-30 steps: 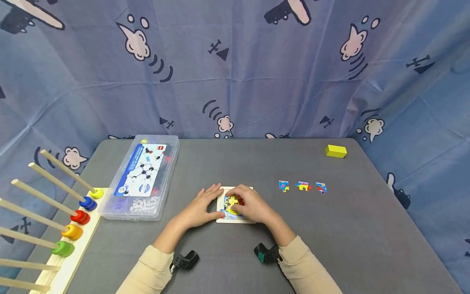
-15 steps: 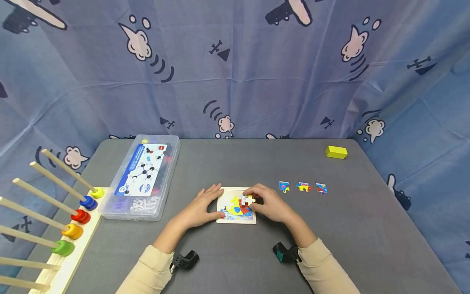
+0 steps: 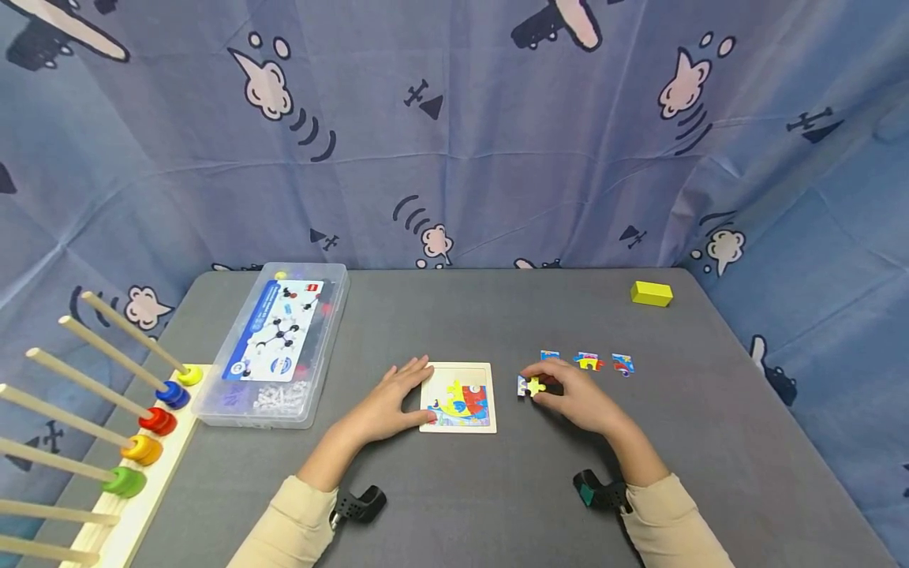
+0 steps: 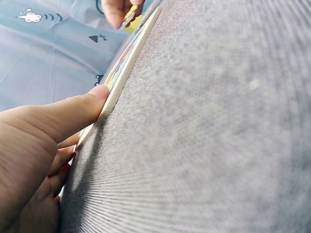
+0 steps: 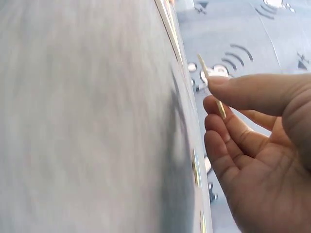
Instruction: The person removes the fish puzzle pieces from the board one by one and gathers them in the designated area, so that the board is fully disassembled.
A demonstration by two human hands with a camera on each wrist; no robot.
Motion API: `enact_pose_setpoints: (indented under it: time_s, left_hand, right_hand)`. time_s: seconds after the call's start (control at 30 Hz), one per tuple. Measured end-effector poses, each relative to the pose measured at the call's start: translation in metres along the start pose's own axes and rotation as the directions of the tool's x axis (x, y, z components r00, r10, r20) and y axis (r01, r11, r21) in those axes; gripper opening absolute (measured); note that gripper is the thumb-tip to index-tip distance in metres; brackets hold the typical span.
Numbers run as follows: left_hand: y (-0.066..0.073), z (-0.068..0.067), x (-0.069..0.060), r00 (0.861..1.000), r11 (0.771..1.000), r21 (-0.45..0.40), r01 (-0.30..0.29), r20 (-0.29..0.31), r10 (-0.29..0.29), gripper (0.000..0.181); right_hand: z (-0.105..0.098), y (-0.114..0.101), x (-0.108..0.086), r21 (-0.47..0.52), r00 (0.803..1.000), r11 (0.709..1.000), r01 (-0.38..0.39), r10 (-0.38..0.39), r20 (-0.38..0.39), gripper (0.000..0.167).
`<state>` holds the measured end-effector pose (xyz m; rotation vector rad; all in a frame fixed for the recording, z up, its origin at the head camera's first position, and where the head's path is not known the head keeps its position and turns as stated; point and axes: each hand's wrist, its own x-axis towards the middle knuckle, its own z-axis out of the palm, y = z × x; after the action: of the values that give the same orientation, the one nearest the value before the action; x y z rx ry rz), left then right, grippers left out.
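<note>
A square wooden puzzle tray [image 3: 458, 371] lies on the grey table, pieces filling its lower part with a yellow, red and blue picture. The left hand [image 3: 389, 402] rests at the tray's left side, fingers spread and fairly straight. Its thumb [image 4: 95, 99] touches the tray's near left corner in the left wrist view. Right of the tray, the right hand [image 3: 578, 397] pinches a yellow and pale jigsaw piece [image 3: 534, 386] between thumb and fingers. The right wrist view shows that piece [image 5: 221, 109] edge-on, above the table.
Beyond the right hand lie loose jigsaw pieces: a blue one [image 3: 550, 356] partly hidden, a yellow-red one [image 3: 588, 361] and a red-blue one [image 3: 622, 364]. A yellow block [image 3: 651, 294] sits far right. Left stand a clear plastic case [image 3: 323, 371] and a wooden peg rack [image 3: 152, 497] with coloured rings.
The right hand has moved right, off the tray and over the table, carrying the pinched jigsaw piece away from the tray. The left hand has stayed at the tray's left side.
</note>
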<state>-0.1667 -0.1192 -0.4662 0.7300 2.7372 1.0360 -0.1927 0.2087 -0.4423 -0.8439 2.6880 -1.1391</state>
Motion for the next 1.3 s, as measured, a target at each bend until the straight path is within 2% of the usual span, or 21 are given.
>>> enact_pose_setpoints:
  time_s: [0.2,0.47,0.83,1.1,1.3]
  left_hand:
    - [0.0,0.0,-0.001,1.0,1.0,-0.007,-0.002,-0.002,0.002,0.073]
    - [-0.001,0.002,-0.001,1.0,1.0,-0.005,-0.01,-0.009,0.01,0.072]
    - [0.001,0.0,-0.001,1.0,1.0,-0.012,-0.001,-0.005,0.001,0.072]
    - [-0.001,-0.001,-0.001,1.0,1.0,-0.007,0.001,-0.005,-0.001,0.072]
    - [0.0,0.0,-0.001,1.0,1.0,-0.012,0.003,-0.006,-0.003,0.072]
  right_hand:
    - [-0.01,0.019,-0.011,0.024,0.999,0.999,-0.039,0.039,0.005,0.031]
    - [-0.014,0.033,-0.015,0.003,0.999,1.0,-0.027,0.027,-0.026,0.032]
    - [-0.012,0.032,-0.017,-0.032,0.997,0.999,0.039,-0.041,-0.071,0.028]
    - [-0.011,0.032,-0.018,-0.065,0.998,0.998,-0.009,0.005,-0.07,0.027]
    - [-0.013,0.032,-0.019,-0.043,0.997,0.999,-0.034,0.031,-0.068,0.027]
